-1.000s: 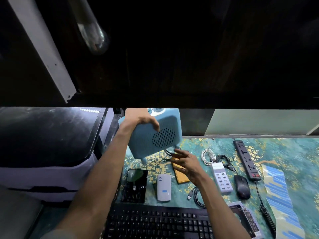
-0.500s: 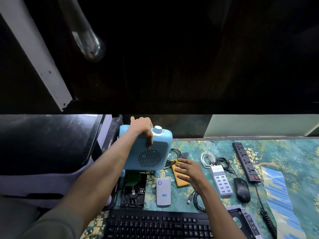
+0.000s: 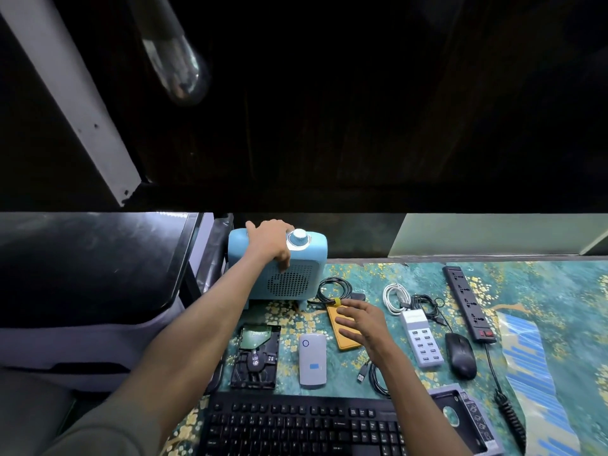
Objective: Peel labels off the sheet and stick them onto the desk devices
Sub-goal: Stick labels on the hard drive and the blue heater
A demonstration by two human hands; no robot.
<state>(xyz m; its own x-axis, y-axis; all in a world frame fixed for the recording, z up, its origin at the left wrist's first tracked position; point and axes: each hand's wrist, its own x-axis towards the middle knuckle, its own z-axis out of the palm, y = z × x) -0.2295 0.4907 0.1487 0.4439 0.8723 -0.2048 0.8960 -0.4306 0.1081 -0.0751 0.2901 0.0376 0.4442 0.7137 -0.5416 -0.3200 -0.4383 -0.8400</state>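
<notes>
At the back left of the table [image 3: 543,284], the left hand [image 3: 269,240] grips the top of the blue heater [image 3: 289,278], fingers curled over its front edge, likely to steady it upright on its feet. In front lie a bare hard drive [image 3: 255,357] and a white power bank [image 3: 312,360] that already wears a small blue label. The right hand [image 3: 362,327] hovers over the yellow case [image 3: 343,337], fingers loosely spread, grasping nothing. Further right sit the charger hub [image 3: 421,340], mouse [image 3: 460,355] and power strip [image 3: 467,302]; the label sheet [image 3: 529,373] lies at the far right, within easy reach
</notes>
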